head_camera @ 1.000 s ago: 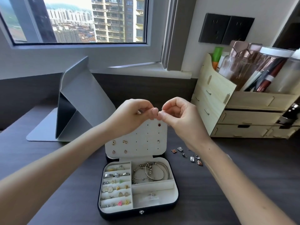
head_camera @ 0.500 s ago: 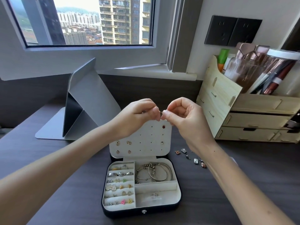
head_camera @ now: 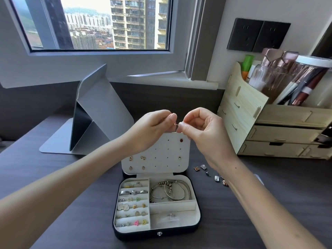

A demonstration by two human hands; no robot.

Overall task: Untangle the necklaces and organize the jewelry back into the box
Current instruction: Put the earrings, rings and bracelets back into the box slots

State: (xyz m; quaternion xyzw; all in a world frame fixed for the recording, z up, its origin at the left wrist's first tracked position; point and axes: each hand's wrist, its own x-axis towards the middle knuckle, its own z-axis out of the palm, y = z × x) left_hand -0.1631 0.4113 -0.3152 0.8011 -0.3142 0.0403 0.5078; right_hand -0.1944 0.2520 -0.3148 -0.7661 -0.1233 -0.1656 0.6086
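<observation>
Dark desk (head_camera: 53, 177) under window (head_camera: 98, 24) | jewelry box (head_camera: 136, 234) open at centre, lid (head_camera: 161, 150) propped up | left hand (head_camera: 152, 128) + right hand (head_camera: 203, 132) raised over lid, each pinching one end of tiny gold-toned piece (head_camera: 176, 124), type unclear | bracelets (head_camera: 170, 192) in box's far-right compartment | loose studs (head_camera: 206, 172) on desk just right of box

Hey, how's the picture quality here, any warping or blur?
Head view: the wide lens slants the sides of the window frame; the jewelry box is sharp; the tiny piece pinched between left hand and right hand is too small to identify.
</observation>
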